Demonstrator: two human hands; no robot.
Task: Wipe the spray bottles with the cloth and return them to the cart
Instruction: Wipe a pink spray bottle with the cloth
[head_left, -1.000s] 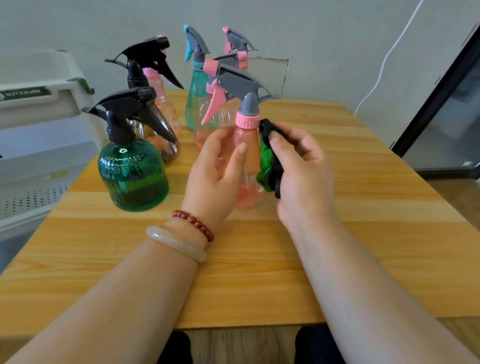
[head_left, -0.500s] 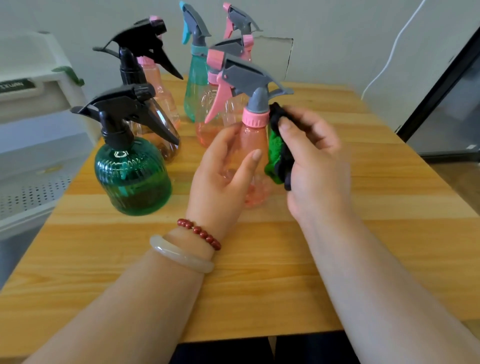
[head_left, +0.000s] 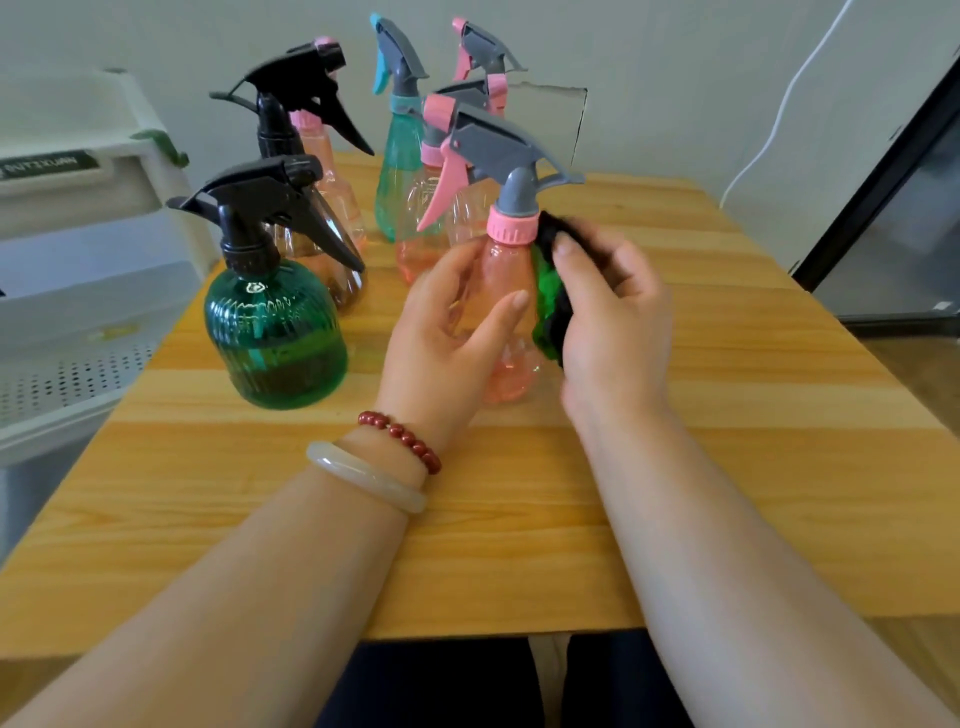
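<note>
Left hand (head_left: 447, 332) curls round pink bottle (head_left: 506, 270); right hand (head_left: 608, 322) pinches cloth (head_left: 548, 296) against its right side. Next, we wipe neck to base, rotating.

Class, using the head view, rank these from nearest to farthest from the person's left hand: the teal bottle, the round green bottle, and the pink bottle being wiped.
1. The pink bottle, gripped by the left hand itself.
2. The round green bottle, standing on the table to that hand's left.
3. The teal bottle, at the back of the group.

Bright, even daylight, soft shadows, slight motion blur, wide-angle bending at edges.
</note>
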